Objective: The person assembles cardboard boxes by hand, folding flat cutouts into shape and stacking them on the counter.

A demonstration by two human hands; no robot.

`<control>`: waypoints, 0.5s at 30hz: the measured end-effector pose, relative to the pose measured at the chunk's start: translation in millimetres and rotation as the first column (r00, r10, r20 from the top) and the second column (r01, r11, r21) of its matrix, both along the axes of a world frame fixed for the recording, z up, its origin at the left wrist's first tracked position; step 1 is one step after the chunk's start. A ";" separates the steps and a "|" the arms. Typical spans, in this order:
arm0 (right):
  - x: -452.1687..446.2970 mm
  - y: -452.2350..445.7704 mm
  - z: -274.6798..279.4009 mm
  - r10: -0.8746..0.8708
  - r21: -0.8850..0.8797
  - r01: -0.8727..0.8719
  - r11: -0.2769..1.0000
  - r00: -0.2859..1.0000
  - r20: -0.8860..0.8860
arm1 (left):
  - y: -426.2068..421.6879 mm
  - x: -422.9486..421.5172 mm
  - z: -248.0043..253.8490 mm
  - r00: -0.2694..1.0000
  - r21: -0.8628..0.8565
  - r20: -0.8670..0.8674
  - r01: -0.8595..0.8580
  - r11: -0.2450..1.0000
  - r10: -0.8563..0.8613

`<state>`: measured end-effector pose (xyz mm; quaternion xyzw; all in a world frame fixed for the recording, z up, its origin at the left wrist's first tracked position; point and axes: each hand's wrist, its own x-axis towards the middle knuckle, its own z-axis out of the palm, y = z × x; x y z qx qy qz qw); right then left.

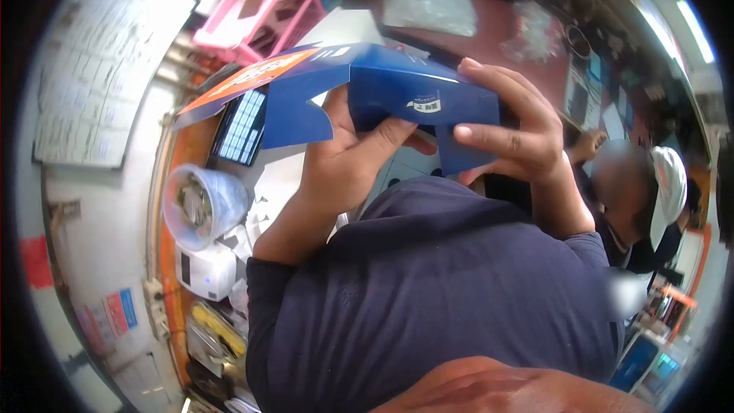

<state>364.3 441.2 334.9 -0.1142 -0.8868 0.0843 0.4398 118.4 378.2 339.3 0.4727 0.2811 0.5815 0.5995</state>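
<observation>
A blue cardboard box (382,88) with an orange printed panel is held up in front of my chest, its flaps open at both ends. My left hand (348,153) grips the box from below near its left part, the thumb against the lower face and some fingers hidden behind the card. On the right end, my right hand (520,126) has its fingers spread over the upper edge and front face, beside a flap that hangs down. A small white label shows on the blue face between my hands. The inside of the box is hidden.
At the left stand a pink rack (264,11), a dark screen (243,126), a clear bucket (200,206) and a white device (206,271). Plastic bags (430,4) lie on the red surface ahead. Another person (623,183) is at the right.
</observation>
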 end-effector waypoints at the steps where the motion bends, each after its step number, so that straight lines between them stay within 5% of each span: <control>1: 8.3 -5.1 -2.1 -0.013 -0.017 0.013 1.000 1.000 -0.027 | 3.0 6.8 -3.1 0.999 0.003 0.030 0.045 0.999 -0.046; 7: 56.2 -47.2 -7.1 -0.197 -0.148 0.183 0.972 0.976 -0.088 | 12.1 56.7 -15.1 0.991 -0.113 -0.061 0.114 0.987 -0.121; 9: 68.4 -61.9 -18.1 -0.274 -0.181 0.250 0.951 0.954 -0.123 | 7.9 72.4 -19.8 0.943 -0.035 -0.313 0.105 0.994 -0.111; 10: 77.3 -68.2 -23.3 -0.293 -0.198 0.263 0.944 0.945 -0.144 | 6.5 86.6 -32.9 0.896 0.192 -0.443 0.061 0.980 0.031; 13: 105.4 -94.2 -36.1 -0.380 -0.295 0.314 0.902 0.902 -0.203 | -11.2 119.9 -42.3 0.954 -0.004 -0.111 0.281 0.960 -0.280; 15: 114.7 -113.6 -51.2 -0.545 -0.271 0.483 0.833 0.802 -0.245 | -15.5 141.0 -58.8 0.866 -0.086 0.208 0.479 0.874 -0.454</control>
